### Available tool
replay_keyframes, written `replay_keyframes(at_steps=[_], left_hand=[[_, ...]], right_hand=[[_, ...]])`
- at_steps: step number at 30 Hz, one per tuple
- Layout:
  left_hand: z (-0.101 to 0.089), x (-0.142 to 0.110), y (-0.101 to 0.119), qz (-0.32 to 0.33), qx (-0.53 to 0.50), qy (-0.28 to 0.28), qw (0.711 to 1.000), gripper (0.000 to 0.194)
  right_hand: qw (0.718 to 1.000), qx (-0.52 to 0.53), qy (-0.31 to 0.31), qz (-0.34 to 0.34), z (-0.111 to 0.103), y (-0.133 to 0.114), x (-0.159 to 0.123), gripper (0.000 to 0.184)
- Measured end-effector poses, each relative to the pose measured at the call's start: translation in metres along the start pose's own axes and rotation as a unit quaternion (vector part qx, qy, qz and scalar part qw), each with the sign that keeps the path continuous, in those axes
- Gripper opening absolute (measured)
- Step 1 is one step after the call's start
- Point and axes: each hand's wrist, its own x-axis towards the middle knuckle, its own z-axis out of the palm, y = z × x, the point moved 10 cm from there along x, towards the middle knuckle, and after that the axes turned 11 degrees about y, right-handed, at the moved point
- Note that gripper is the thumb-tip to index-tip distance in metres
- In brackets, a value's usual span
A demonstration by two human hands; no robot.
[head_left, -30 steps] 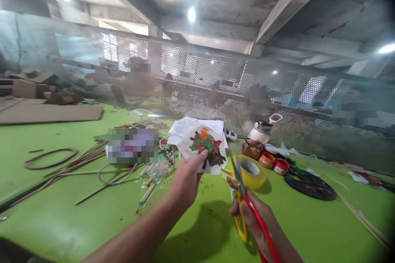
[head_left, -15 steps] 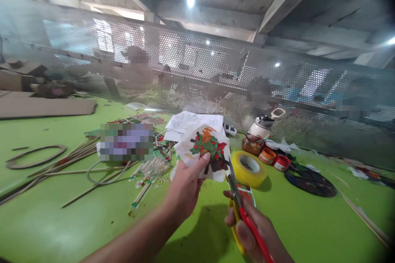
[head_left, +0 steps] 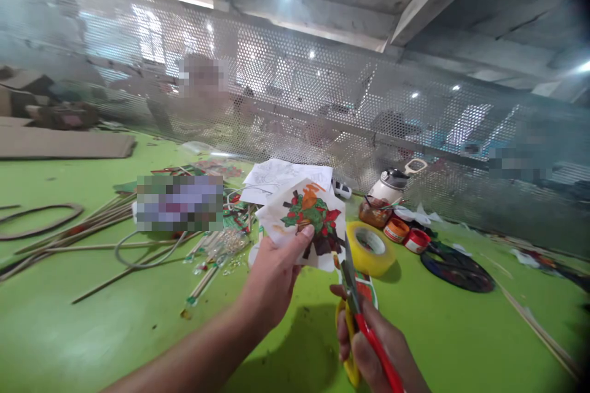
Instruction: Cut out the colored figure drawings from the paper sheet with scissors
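Note:
My left hand (head_left: 281, 270) pinches a white piece of paper (head_left: 271, 224) painted with green leaves, red flowers and dark brown patches, the thumb lying on its front. In my right hand (head_left: 373, 338) is a pair of scissors (head_left: 353, 288) with one red and one yellow handle. Their blades point up at the paper's right edge; whether they bite into it I cannot tell. Behind the scissors lies a red and green painted cutout (head_left: 366, 288), partly hidden.
A yellow tape roll (head_left: 385, 258), orange paint pot (head_left: 396, 230), red paint pot (head_left: 417, 241), dark palette (head_left: 456, 267) and bottle (head_left: 389, 187) stand right. Left are wooden sticks (head_left: 101, 245), beads (head_left: 230, 242) and cardboard (head_left: 64, 142). White drawing sheets (head_left: 286, 172) lie behind. A perforated screen (head_left: 276, 86) backs the green table.
The view has shifted slightly, so the table items sit a little further left and higher. Both hands keep the paper and scissors; the scissor handles look somewhat more spread.

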Motion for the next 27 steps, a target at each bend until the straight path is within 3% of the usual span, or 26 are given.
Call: replay_keyframes(at_steps=[5,13,19,27], left_hand=[[-0.001,-0.001,-0.001,-0.013,0.003,0.003,1.000,0.023],[-0.006,-0.001,0.000,-0.010,0.006,0.038,0.999,0.023],[-0.008,0.001,-0.002,-0.016,0.005,0.042,0.999,0.031],[-0.010,0.003,-0.004,-0.027,-0.009,0.048,0.998,0.029]], right_hand=[[0.999,-0.039,-0.003,-0.038,0.000,-0.002,-0.001,0.081],[0.999,-0.033,0.022,-0.020,0.000,-0.005,-0.002,0.081],[0.999,-0.038,0.019,-0.015,-0.004,0.005,-0.001,0.080],[0.999,-0.041,0.016,-0.011,0.000,0.000,-0.002,0.084]])
